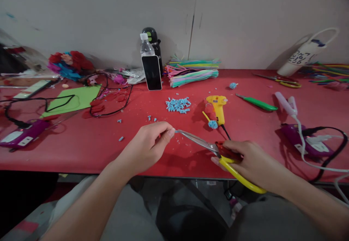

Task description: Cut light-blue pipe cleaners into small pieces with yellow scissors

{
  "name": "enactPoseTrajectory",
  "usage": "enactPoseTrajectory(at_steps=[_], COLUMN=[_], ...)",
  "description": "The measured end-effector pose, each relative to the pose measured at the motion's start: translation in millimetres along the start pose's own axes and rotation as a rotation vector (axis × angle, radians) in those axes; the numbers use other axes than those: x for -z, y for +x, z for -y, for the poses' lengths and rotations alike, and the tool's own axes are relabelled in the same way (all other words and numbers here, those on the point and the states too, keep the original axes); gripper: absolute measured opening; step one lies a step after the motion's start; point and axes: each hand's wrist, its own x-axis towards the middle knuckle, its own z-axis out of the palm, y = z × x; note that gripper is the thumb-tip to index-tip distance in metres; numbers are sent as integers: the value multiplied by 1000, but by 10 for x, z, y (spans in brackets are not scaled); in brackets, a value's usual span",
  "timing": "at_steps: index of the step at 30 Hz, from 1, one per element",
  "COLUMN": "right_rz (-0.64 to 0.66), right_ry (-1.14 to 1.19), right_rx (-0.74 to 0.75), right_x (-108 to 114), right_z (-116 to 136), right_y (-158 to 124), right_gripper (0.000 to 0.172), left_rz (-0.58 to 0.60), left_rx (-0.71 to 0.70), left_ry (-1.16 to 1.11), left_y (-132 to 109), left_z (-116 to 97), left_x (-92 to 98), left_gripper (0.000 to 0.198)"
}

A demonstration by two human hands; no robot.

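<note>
My right hand grips the red and yellow handles of a pair of scissors, blades pointing left over the red table's front edge. My left hand is pinched closed at the blade tips; a tiny bit of something light sits between thumb and fingers, too small to name. A pile of small light-blue cut pieces lies on the table just beyond the hands, with a few scattered pieces to the left.
A yellow glue gun with a blue pom-pom lies ahead. Green-handled tool, pipe cleaner bundles, phone against a bottle, green paper, black cables, purple devices, second scissors.
</note>
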Motion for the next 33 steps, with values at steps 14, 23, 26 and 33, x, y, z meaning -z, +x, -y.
enactPoseTrajectory(at_steps=[14, 23, 26, 33], right_rz=[-22, 12, 15, 11], right_ry=[16, -1, -8, -23], right_rx=[-42, -13, -4, -12], right_x=[-6, 4, -4, -27], right_z=[-5, 9, 8, -18], right_y=[18, 0, 4, 11], right_gripper=[46, 46, 46, 47], left_rz=[27, 44, 50, 51], left_rx=[30, 62, 59, 39], left_ry=[-22, -35, -40, -27], left_y=[-5, -10, -17, -9], left_z=[2, -4, -9, -9], left_x=[-14, -13, -20, -13], left_gripper=[30, 32, 32, 32])
